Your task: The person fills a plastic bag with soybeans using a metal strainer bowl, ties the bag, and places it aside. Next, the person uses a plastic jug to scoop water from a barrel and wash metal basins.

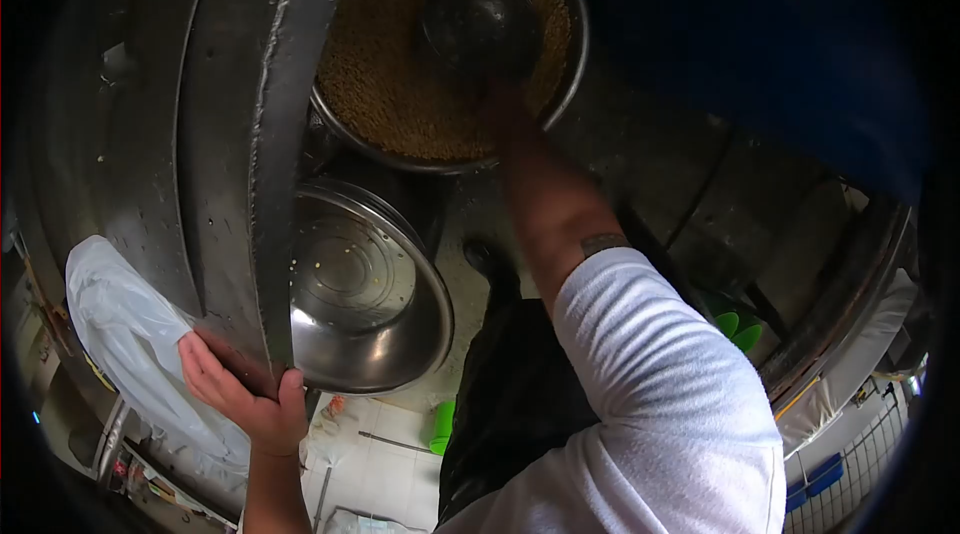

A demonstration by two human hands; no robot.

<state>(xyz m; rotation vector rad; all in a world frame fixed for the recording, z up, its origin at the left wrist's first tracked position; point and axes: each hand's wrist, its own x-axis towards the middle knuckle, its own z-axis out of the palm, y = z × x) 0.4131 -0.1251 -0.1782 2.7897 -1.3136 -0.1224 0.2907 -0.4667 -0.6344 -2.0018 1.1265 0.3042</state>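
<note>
- L hand (255, 414): closed on btm edge of lg. curved metal panel (225, 264), thumb one side, fingers other.
- R hand (497, 99): arm extended fwd over full basin, at near side of dark metal bowl (482, 26); in deep shadow, can't tell if fingers clasp bowl or are loose.
- Bowl: in full basin, on the grains, rounded.
- Full basin (578, 59): rd., metal, top ctr.; holds yellow-brn. grains (400, 104), qty. lg.; partly hidden by panel.
- 2nd basin (405, 354): rd., shiny stainless, below full basin, R of panel; few loose grains inside; L part hidden by panel.
- Plastic bag (120, 304): wht., translucent, crumpled, just beside L hand, against panel.
- Sleeve (660, 354): wht., R arm; dk. band (604, 244) at cuff.
- Grn. container (442, 427): near wht. tile flr. (375, 464), btm ctr.
- Grn. items (738, 330): R side, type unclear.
- Blue item (815, 482): btm R, by wire grid (865, 459).
</note>
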